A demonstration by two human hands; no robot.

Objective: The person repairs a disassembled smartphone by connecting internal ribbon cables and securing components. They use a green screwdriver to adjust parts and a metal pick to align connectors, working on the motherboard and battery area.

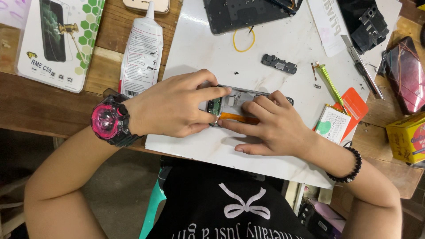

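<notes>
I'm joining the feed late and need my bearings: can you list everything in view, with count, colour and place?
opened phone: 1, dark frame with green board and orange ribbon, board centre, under both hands
white board: 1, white, on wooden bench
glue tube: 1, white, left of board
boxed screen protector: 1, white and green, far left
rubber band: 1, yellow, top centre
small bracket: 1, dark grey, above phone
screwdriver: 1, green, right of phone
battery: 1, white and green, right
orange card: 1, under battery
knife: 1, silver, right
yellow box: 1, right edge
left hand: on phone, pink-and-black watch
right hand: on phone, black bead bracelet
</notes>
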